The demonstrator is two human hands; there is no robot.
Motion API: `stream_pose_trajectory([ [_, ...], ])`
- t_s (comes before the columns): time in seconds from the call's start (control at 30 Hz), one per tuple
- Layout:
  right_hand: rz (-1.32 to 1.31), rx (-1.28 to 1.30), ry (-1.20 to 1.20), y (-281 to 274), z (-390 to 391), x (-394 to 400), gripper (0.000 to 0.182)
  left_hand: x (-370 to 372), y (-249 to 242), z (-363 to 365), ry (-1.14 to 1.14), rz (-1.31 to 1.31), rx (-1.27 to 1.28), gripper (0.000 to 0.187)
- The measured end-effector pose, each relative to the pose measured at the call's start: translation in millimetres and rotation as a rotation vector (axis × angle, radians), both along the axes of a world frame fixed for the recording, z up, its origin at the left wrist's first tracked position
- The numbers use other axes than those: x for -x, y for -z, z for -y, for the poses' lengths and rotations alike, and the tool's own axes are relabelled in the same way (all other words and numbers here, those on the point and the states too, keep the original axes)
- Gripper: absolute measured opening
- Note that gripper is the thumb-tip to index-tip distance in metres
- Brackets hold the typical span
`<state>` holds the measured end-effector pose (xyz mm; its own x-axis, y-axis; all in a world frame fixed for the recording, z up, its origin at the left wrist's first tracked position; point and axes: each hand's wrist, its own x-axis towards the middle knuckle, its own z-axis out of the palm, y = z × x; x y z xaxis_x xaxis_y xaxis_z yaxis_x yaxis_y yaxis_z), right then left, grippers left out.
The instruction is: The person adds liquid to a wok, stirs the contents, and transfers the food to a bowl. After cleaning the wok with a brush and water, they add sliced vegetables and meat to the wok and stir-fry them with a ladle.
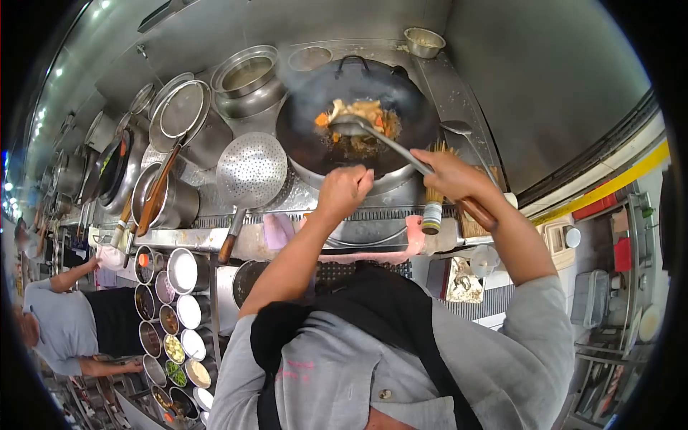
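My right hand [453, 175] is wrapped around the handle of a long ladle [394, 145] with a wooden end. The ladle's bowl rests among pale pieces and orange chunks of food [369, 113] in a large black wok [304, 132]. Smoke or steam rises over the wok's left side. My left hand [345, 192] is closed at the wok's near rim. What its fingers grip, if anything, is hidden. A perforated skimmer [252, 168] lies left of that hand. A bamboo brush [434, 193] stands just below my right hand.
A lidded steel pot [247, 82] and stacked strainers [183, 109] stand left of the wok. A spatula [456, 127] lies at right, a metal bowl [424, 43] behind. Several ingredient tubs [188, 312] line the lower left, beside a co-worker [64, 322].
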<state>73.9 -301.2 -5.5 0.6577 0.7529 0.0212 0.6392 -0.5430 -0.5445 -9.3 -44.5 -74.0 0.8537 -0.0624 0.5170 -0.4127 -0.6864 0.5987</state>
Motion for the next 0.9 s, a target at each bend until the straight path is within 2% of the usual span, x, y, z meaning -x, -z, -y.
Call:
stream_pose_trajectory([
  [0.1,0.185,-0.06,0.037,8,4,1,0.067,50,12,12,0.051,0.056,-0.057,0.033],
  [0.23,-0.167,0.055,0.057,-66,14,36,0.067,53,-23,13,0.04,0.087,-0.069,0.035],
  [0.33,-0.273,0.166,0.027,-69,2,29,0.067,-3,-36,1,-0.032,0.022,-0.008,0.035],
  [0.37,-0.02,0.128,-0.103,-32,6,8,0.067,-6,-17,1,-0.018,-0.021,0.006,0.035],
  [0.47,0.084,0.109,0.063,1,-1,1,0.067,16,15,11,0.03,0.012,-0.042,0.033],
  [0.5,0.223,0.006,0.021,14,6,-3,0.066,39,10,18,0.041,0.05,-0.061,0.031],
  [0.6,-0.033,0.099,0.064,-44,15,27,0.065,65,-20,18,0.097,0.0,-0.044,0.031],
  [0.67,-0.168,0.105,0.004,-52,18,25,0.065,28,-22,8,0.058,0.084,-0.087,0.034],
  [0.73,-0.262,0.147,-0.015,-58,9,17,0.064,-1,-46,4,-0.015,-0.015,0.006,0.034],
  [0.77,-0.091,0.112,-0.094,-37,6,4,0.063,-10,-33,3,-0.02,-0.03,0.042,0.033],
  [0.87,0.085,0.109,0.036,-2,-7,-8,0.062,-2,14,10,0.013,0.057,-0.01,0.033],
  [0.9,0.011,0.068,0.106,-6,-6,-1,0.063,19,13,16,0.07,0.06,-0.043,0.031],
])
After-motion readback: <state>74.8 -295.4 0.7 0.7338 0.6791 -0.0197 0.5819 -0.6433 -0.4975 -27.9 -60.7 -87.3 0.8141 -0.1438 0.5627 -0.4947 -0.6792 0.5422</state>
